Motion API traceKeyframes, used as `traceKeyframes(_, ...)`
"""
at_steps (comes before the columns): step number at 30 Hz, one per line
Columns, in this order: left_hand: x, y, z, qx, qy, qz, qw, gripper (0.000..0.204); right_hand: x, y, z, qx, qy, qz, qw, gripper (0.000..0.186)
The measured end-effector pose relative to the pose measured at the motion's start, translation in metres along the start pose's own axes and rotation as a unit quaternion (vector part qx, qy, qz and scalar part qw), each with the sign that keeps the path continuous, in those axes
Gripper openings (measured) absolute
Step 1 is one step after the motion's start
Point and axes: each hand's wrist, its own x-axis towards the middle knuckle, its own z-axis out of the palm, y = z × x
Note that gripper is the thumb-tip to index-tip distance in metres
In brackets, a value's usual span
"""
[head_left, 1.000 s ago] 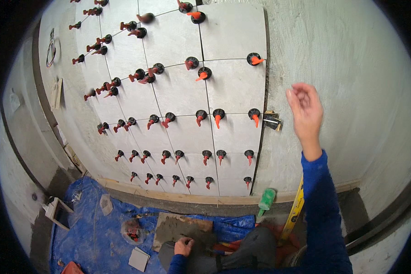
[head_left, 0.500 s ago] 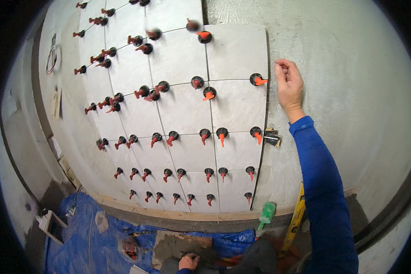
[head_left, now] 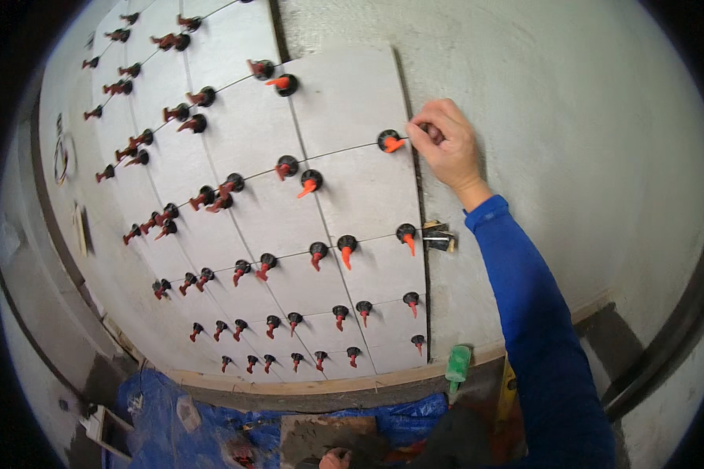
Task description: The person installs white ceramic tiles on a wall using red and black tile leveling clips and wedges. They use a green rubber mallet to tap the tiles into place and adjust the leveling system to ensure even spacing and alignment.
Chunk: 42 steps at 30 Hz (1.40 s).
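At one o'clock, the right grip (head_left: 449, 147), curled, contents indiscernible, is just beside an orange-handled clip (head_left: 389, 141) cornering a pale tile (head_left: 349, 102), which an accidental bump could unsettle; the left grip (head_left: 335, 459), at six o'clock, is unclear.

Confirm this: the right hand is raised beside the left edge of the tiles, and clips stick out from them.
Wrong edge: the head view shows the right hand raised beside the right edge of the tiles. Clips do stick out from them.

Smooth matt tiles (head_left: 348, 102), plastic clips (head_left: 310, 183), rough wall (head_left: 555, 148), creased plastic tarp (head_left: 163, 428)
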Motion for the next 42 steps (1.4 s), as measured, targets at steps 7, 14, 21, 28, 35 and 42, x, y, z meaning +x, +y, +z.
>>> traceKeyframes(7,0.003,0.010,-0.011,0.076,-0.121,-0.100,0.985,0.048,-0.003,0.003,0.002,-0.006,-0.017,-0.015,1.000,0.007)
traceKeyframes(14,-0.002,0.014,-0.014,0.086,-0.093,-0.080,0.989,0.049,-0.002,0.006,0.002,-0.013,-0.037,-0.025,0.999,0.007)
traceKeyframes(21,-0.003,0.012,-0.021,0.023,-0.084,-0.077,0.993,0.037,0.002,0.002,-0.005,-0.005,-0.072,-0.002,0.997,0.012)
traceKeyframes(28,-0.006,0.011,-0.015,-0.018,-0.020,-0.037,0.999,0.035,0.003,-0.005,-0.016,-0.030,-0.128,-0.003,0.991,0.032)
traceKeyframes(35,0.040,0.150,-0.128,-0.124,0.373,0.268,0.880,0.017,-0.001,-0.004,-0.017,-0.082,-0.155,-0.009,0.984,0.054)
traceKeyframes(42,0.091,0.354,-0.326,-0.083,0.521,0.416,0.741,0.031,-0.006,0.008,-0.011,-0.088,-0.129,-0.091,0.984,0.064)
